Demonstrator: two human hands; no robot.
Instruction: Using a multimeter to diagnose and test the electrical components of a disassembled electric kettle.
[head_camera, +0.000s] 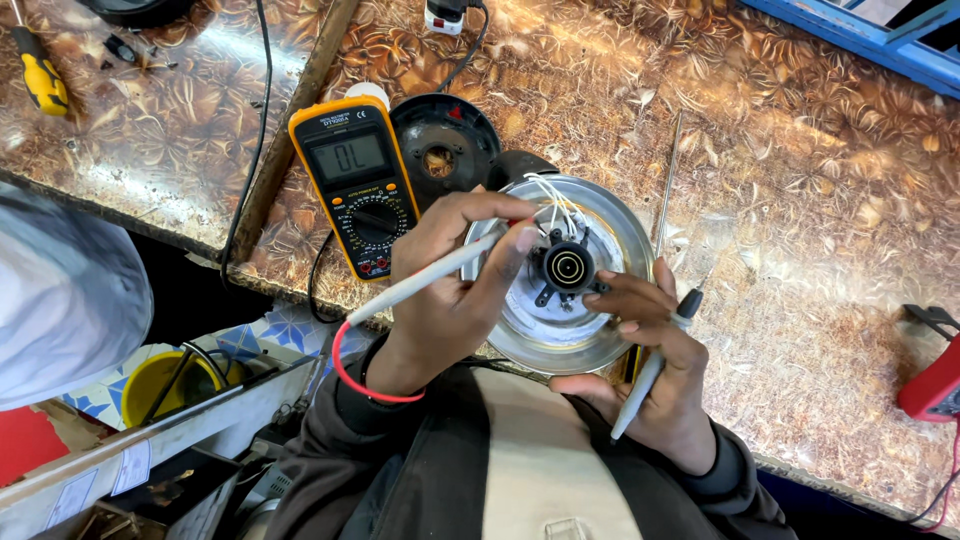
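An upturned metal kettle (610, 330) stands at the table's near edge, its round underside facing up with a black connector (568, 267) and white wires (555, 200) in the middle. My left hand (450, 290) is shut on a grey test probe with a red lead (425, 280), its tip at the kettle's underside near the wires. My right hand (655, 375) grips a second grey probe (650, 375) and steadies the kettle's right rim, fingers touching near the connector. A yellow multimeter (355, 185) lies just left of the kettle, its screen lit.
A black round kettle base (445, 150) lies behind the multimeter. A thin metal rod (667, 185) lies right of the kettle. A yellow-handled screwdriver (40, 75) lies far left. A red device (935, 385) sits at the right edge. A yellow bucket (165, 385) stands below.
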